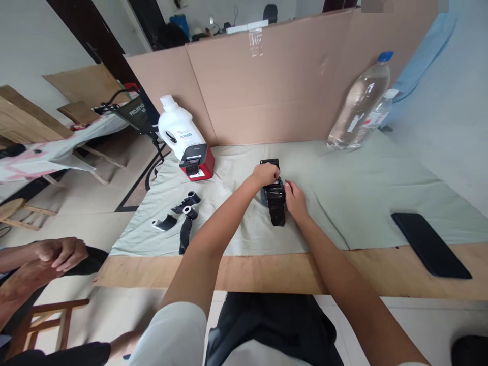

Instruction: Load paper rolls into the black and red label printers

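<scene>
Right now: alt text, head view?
Left hand and right hand on a black device, dark strip trailing from it, on a cloth-covered table. Left of it: rolls, a red box, a white jug; right: a phone and two bottles. Cardboard stands behind; another person's clasped hands show far left.

The black device (273, 192), small and partly covered, lies in front of the cardboard panel (267, 101), apart from its lower edge. Its top end points toward the panel. A glossy, creased dark strip (277, 213) extends from it, away from the panel.
</scene>
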Demonstrator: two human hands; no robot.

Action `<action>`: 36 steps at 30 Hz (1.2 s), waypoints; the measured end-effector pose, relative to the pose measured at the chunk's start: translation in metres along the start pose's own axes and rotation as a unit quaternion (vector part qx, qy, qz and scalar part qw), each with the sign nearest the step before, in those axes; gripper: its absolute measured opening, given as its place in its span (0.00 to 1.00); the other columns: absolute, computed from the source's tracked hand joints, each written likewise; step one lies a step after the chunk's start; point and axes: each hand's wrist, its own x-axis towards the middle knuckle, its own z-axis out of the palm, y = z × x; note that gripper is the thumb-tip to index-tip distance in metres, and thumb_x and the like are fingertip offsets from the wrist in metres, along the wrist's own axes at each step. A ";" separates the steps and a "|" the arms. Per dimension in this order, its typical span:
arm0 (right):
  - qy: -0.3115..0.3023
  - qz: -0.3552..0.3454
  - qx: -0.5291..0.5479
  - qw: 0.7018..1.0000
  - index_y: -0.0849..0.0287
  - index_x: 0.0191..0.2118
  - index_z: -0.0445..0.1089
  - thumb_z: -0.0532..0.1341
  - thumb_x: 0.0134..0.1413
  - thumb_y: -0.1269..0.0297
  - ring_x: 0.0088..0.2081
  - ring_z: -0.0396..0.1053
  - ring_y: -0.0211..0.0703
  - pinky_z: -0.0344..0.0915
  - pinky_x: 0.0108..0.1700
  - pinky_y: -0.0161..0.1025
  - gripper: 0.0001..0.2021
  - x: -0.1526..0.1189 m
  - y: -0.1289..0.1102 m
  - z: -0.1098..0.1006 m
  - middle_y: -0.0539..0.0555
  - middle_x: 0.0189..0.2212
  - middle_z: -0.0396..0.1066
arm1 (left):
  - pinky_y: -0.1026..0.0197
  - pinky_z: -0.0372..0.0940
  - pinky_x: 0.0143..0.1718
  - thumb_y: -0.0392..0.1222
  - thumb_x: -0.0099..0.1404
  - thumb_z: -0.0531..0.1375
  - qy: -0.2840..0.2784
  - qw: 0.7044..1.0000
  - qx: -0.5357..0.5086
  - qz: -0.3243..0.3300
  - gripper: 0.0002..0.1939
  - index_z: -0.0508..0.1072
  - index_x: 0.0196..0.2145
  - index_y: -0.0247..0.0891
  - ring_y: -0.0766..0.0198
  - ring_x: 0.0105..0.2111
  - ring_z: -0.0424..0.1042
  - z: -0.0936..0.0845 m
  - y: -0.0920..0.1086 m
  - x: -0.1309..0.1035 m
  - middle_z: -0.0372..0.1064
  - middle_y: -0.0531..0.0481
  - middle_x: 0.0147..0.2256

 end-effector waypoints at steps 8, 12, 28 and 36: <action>0.003 -0.008 -0.003 1.000 0.61 0.53 0.77 0.47 0.66 0.40 0.51 0.76 0.60 0.69 0.57 0.57 0.33 0.002 0.003 0.001 0.67 0.48 0.81 | 0.53 0.66 0.50 0.29 0.51 0.71 -0.040 0.999 0.035 -0.009 0.15 0.78 0.37 0.40 0.45 0.48 0.77 0.001 0.007 -0.004 0.77 0.42 0.39; 0.004 -0.016 -0.005 1.000 0.59 0.51 0.77 0.47 0.66 0.40 0.49 0.76 0.60 0.69 0.56 0.58 0.32 0.003 0.003 0.000 0.66 0.46 0.81 | 0.56 0.66 0.49 0.32 0.56 0.69 0.033 0.999 -0.006 0.029 0.22 0.75 0.48 0.41 0.48 0.47 0.76 -0.004 0.002 -0.015 0.77 0.43 0.42; 0.023 0.067 0.118 0.991 0.63 0.50 0.75 0.53 0.62 0.40 0.29 0.71 0.42 0.69 0.39 0.43 0.31 0.010 0.010 0.000 0.61 0.41 0.81 | 0.56 0.66 0.48 0.46 0.62 0.69 0.253 0.920 -0.044 -0.297 0.15 0.82 0.48 0.44 0.49 0.49 0.75 -0.010 -0.120 -0.232 0.79 0.43 0.48; 0.019 0.064 0.120 0.991 0.63 0.48 0.75 0.53 0.61 0.38 0.28 0.69 0.41 0.65 0.35 0.42 0.31 0.011 0.008 -0.002 0.63 0.41 0.80 | 0.38 0.57 0.62 0.55 0.62 0.70 0.257 0.898 0.046 -0.355 0.21 0.83 0.52 0.50 0.37 0.62 0.62 0.005 -0.118 -0.248 0.67 0.41 0.62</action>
